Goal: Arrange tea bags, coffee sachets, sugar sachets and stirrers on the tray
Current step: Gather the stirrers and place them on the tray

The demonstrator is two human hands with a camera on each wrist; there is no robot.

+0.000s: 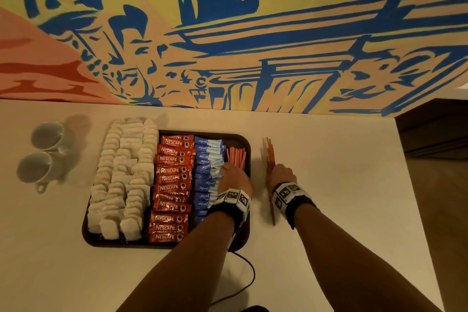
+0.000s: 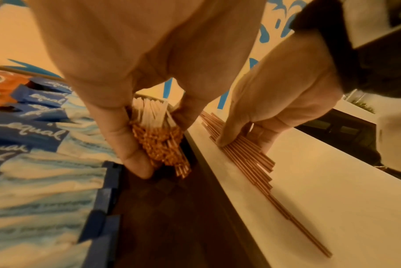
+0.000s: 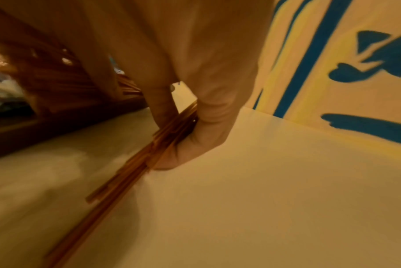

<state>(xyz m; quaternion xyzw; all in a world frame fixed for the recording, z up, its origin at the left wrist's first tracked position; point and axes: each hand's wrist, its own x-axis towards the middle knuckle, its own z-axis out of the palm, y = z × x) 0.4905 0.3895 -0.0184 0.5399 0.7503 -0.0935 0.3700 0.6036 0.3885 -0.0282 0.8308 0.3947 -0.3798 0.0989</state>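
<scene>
Gathering the loose stirrers [image 1: 270,159] off the white counter [image 1: 342,185] falls to my right hand [image 1: 283,176], whose thumb and fingers are curled round the middle of the bundle, pinching it against the surface; my left hand [image 1: 234,177] is inside the tray [image 1: 247,142], fingers wrapped about the near ends of the striped stirrers [image 1: 236,157] already standing in the rightmost lane; the rest of the tray looks settled, with tea bags [image 1: 121,175] on the left, red coffee sachets [image 1: 172,187] next, and blue sugar sachets [image 1: 207,167] beside them (two upturned cups [image 1: 41,152] sit well off to the left and play no part); what matters for the coming move, I judge, is that the loose bundle lies just right of the tray's right rim, its long axis running away from me, parallel to that rim and to the lane where the striped ones lie; so the right hand, nearer by far, needs only lift the bundle over the rim and carry it leftward without turning it; the sticks are fanned unevenly at the near end, so some may slip free.
</scene>
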